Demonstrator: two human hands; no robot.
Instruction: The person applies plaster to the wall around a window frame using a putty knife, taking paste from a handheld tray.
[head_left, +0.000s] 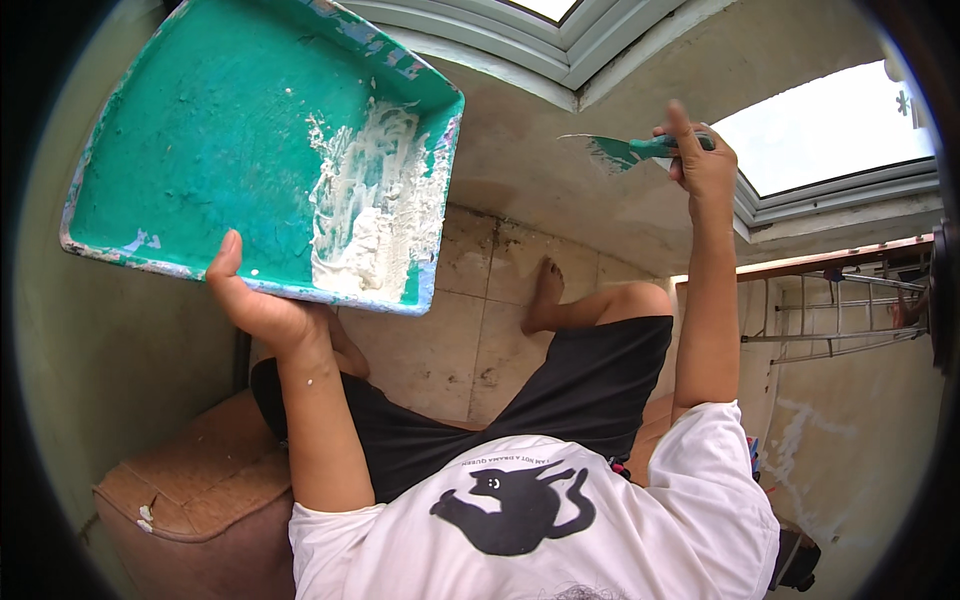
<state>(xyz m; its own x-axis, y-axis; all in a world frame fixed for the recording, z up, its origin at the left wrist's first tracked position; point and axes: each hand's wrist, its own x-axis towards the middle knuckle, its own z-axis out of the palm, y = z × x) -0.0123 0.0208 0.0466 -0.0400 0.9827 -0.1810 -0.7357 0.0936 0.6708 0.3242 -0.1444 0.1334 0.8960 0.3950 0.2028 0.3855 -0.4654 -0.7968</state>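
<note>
- Putty knife [612, 152] clamped in fingers [683, 128] of right hand [708, 168], raised before wall [535, 165].
- Green tray [200, 150] gripped at near rim by left hand [268, 312], underside fingers hidden.
- White paste [362, 250] heaped in corner; could spill from tipping under one-sided grip.

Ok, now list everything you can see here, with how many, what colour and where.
Tray: one, green with a scuffed pale rim, upper left
Paste: one smeared patch, white, tray's right side
Scraper: one, green handle, upper right
Windows: two, grey frames, top and right
Wall: beige, below the windows
Floor tiles: several, beige, centre
Upholstered seat: one, brown, lower left
Ladder-like frame: one, silver, right
Unclear object: one, dark, lower right
Shirt: one, white with black print, bottom
Shorts: one pair, black, centre
Feet: two, bare, centre
Left hand: one, bare, gripping the tray's near edge
Right hand: one, bare, holding the scraper
</note>
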